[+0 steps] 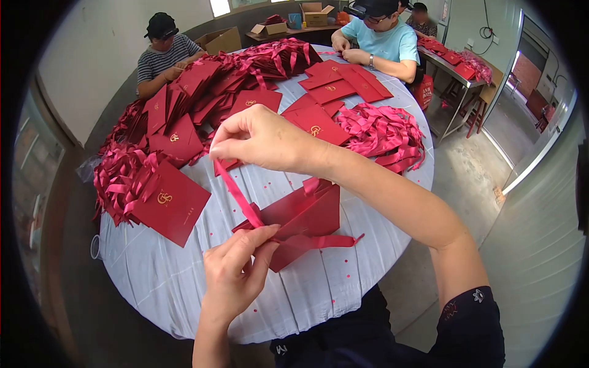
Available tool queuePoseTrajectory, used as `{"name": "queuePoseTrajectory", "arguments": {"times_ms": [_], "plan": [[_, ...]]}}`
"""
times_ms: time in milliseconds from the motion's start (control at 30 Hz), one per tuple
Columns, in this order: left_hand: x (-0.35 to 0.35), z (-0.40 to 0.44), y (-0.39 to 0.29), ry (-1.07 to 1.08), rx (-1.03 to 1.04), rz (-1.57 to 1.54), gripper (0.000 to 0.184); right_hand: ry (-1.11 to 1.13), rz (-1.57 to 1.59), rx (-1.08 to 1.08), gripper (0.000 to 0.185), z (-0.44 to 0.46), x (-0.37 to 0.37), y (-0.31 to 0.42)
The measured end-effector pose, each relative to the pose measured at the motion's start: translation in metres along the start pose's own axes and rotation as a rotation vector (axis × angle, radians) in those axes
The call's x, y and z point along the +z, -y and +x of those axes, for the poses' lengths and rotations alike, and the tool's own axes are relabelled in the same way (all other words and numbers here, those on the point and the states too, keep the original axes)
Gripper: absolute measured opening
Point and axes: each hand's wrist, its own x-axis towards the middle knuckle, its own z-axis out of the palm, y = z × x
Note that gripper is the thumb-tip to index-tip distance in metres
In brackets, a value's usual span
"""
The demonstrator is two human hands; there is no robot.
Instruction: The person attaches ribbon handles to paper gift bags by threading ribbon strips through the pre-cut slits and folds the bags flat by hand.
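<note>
A dark red paper gift bag (316, 216) stands partly opened and tilted near the front of the round table. My left hand (236, 270) pinches the near left edge of this bag between thumb and fingers, where a ribbon passes. Raised above the bag, my right hand (270, 140) pinches the upper end of a pink-red ribbon (239, 195), which is pulled taut down to the left fingers. Another ribbon tail (334, 241) lies across the bag's front and sticks out to the right. The exact spot under my left fingertips is hidden.
Flat red bags with gold print (172, 203) and a large bag heap (215, 86) cover the left and back of the white-covered table (147, 276). Loose ribbons pile up at right (386, 138) and left (126, 178). Two people work across the table; another sits farther back.
</note>
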Motion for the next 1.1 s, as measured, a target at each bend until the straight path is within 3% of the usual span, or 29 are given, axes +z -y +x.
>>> {"name": "queuePoseTrajectory", "arguments": {"times_ms": [33, 100, 167, 267, 367, 533, 733, 800, 933, 1000, 1067, 1100], "plan": [[0.001, 0.0, 0.001, -0.048, -0.05, -0.019, 0.024, 0.004, 0.002, 0.002, 0.017, -0.003, 0.0, -0.004], [-0.002, 0.001, 0.003, -0.118, -0.164, -0.048, 0.02, -0.33, -0.493, -0.308, 0.016, -0.012, -0.002, -0.012], [-0.005, -0.003, 0.018, -0.179, -0.333, -0.188, 0.017, -0.282, -0.289, -0.2, 0.015, -0.039, -0.004, 0.008], [-0.008, -0.002, 0.031, -0.267, -0.538, -0.408, 0.013, -0.252, -0.486, -0.244, 0.018, -0.077, 0.002, -0.001], [-0.01, 0.001, 0.038, -0.27, -0.659, -0.45, 0.012, -0.114, -0.663, -0.046, 0.027, -0.109, 0.02, -0.016], [-0.01, -0.002, 0.053, -0.23, -0.782, -0.44, 0.016, -0.03, -0.727, -0.037, 0.028, -0.139, 0.04, -0.057], [-0.002, -0.007, 0.071, -0.183, -0.814, -0.408, 0.017, 0.007, -0.412, 0.15, 0.015, -0.143, 0.034, -0.061], [-0.001, -0.008, 0.077, -0.176, -0.803, -0.405, 0.017, 0.08, -0.206, 0.456, 0.013, -0.14, 0.024, -0.047], [0.001, -0.01, 0.085, -0.129, -0.862, -0.285, 0.017, 0.003, 0.11, 0.502, 0.019, -0.153, 0.007, -0.052], [0.006, -0.015, 0.091, -0.127, -0.867, -0.228, 0.016, 0.0, 0.101, 0.536, 0.019, -0.16, -0.004, -0.051], [0.01, -0.018, 0.097, -0.09, -0.544, 0.21, 0.017, -0.177, 0.214, 0.475, 0.016, -0.165, -0.005, -0.055], [0.011, -0.018, 0.093, -0.076, -0.639, 0.174, 0.016, -0.238, 0.27, 0.443, 0.012, -0.165, -0.003, -0.058]]}}
